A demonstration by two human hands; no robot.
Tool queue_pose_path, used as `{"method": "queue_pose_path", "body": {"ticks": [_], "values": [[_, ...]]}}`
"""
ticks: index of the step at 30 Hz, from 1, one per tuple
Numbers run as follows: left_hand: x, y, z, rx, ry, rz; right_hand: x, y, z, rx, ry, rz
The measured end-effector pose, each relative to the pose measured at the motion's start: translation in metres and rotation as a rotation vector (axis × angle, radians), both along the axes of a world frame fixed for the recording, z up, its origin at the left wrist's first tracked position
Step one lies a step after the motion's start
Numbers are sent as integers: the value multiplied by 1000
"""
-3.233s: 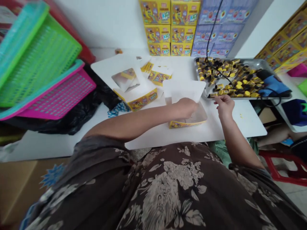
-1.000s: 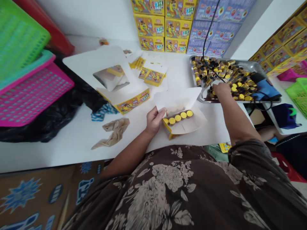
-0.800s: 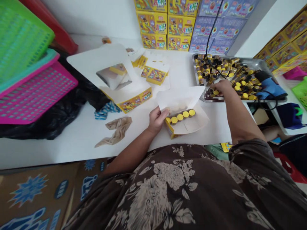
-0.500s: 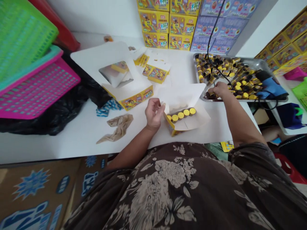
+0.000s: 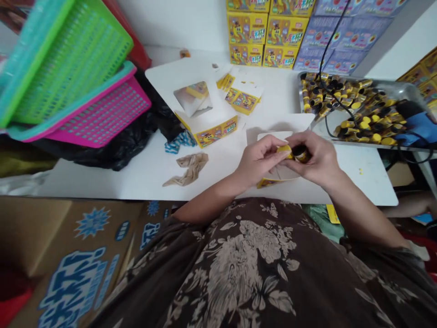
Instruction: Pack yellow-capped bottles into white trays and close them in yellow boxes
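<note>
Two bare hands are held close together above a white table (image 5: pixel 362 184), and one small tube (image 5: pixel 293 153) is pinched between them. The tube is short, round and smooth, yellow at one end and dark at the other. Its yellow end is gripped by the closed fingers (image 5: pixel 275 146) of the left hand (image 5: pixel 257 161). Its dark end is held by the curled fingers (image 5: pixel 307 145) of the right hand (image 5: pixel 317 159). It cannot be told if the two ends are separate parts. A tube this small is best held in the fingertips, firmly but gently, and kept above the table so that it is not dropped. Under the hands, an open yellow carton (image 5: pixel 269 183) is mostly hidden, with a white paper flap (image 5: pixel 273 135) standing behind it. To the right, a steel tray (image 5: pixel 389 83) is heaped with more tubes (image 5: pixel 362 119), and a thin black cable (image 5: pixel 336 109) lies across them. To the left are a flattened yellow carton (image 5: pixel 215 133), a crumpled beige cloth (image 5: pixel 191 169), a shiny black plastic bag (image 5: pixel 116 152), and pink and green plastic baskets (image 5: pixel 102 114) full of little square holes.
</note>
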State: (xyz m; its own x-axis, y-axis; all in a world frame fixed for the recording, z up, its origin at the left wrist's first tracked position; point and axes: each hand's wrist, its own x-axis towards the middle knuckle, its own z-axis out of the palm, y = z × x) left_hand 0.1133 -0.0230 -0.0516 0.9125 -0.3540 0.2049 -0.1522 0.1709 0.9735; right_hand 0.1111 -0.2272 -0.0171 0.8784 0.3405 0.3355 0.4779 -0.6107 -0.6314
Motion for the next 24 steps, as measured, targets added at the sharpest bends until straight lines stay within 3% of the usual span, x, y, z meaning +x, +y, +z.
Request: {"method": "queue_pose_path", "body": {"ticks": [2,5,8,10,15,20,22,24], "values": [[-1,0,-3,-15,14,37,3,6,-4,-157,-12,22],[-1,10,-7,26,-110,200,12,8,-11,-336,16,35],[5,25,-17,77,-223,419,16,18,-20,-473,176,8],[11,31,-30,101,-194,517,17,28,-27,-515,307,12],[23,32,-67,172,-81,609,23,47,-44,-434,411,63],[27,26,-83,128,-28,695,27,54,-51,-355,498,109],[27,25,-85,109,42,661,27,53,-53,-249,587,135],[26,25,-85,79,103,542,27,50,-55,-138,673,144]]}}
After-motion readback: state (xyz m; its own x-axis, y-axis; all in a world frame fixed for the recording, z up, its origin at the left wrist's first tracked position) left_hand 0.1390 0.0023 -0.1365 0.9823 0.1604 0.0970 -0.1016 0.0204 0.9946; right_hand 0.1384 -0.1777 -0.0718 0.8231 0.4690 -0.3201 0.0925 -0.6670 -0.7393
